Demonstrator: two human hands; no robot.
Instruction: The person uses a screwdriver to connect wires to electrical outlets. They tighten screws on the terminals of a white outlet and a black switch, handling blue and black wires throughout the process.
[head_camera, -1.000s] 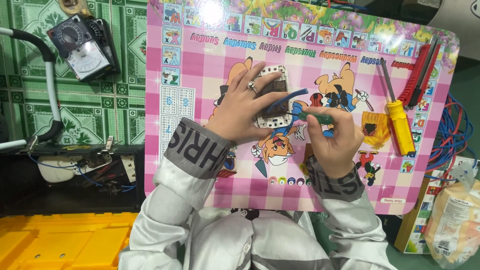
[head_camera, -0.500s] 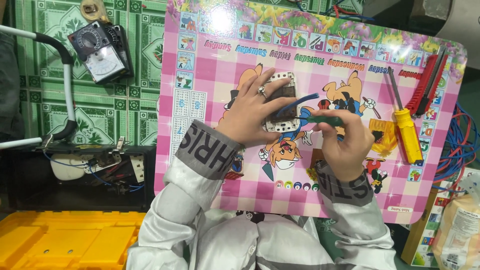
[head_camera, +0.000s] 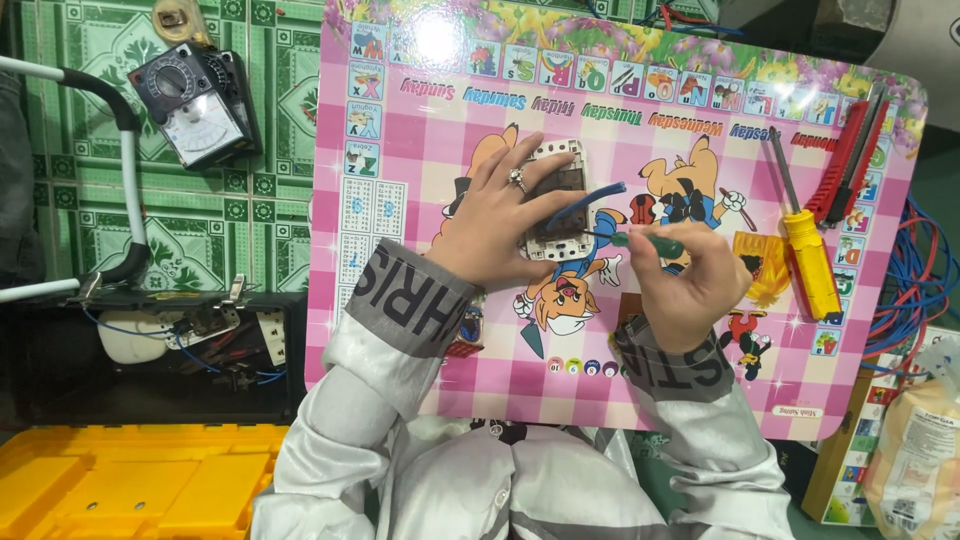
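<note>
A white wall socket lies face down on a pink cartoon board. My left hand, a ring on one finger, presses the socket flat and pinches a blue wire that runs into it. My right hand grips a small green-handled screwdriver, its thin tip touching the socket's right side.
A yellow-handled screwdriver and a red cutter lie at the board's right. An analogue multimeter sits on the green tiled floor at the left. A black open box with wired parts, a yellow toolbox and blue and red wire coils surround the board.
The view has shifted slightly. Both hands stay on the socket, the screwdriver tip still at its right side.
</note>
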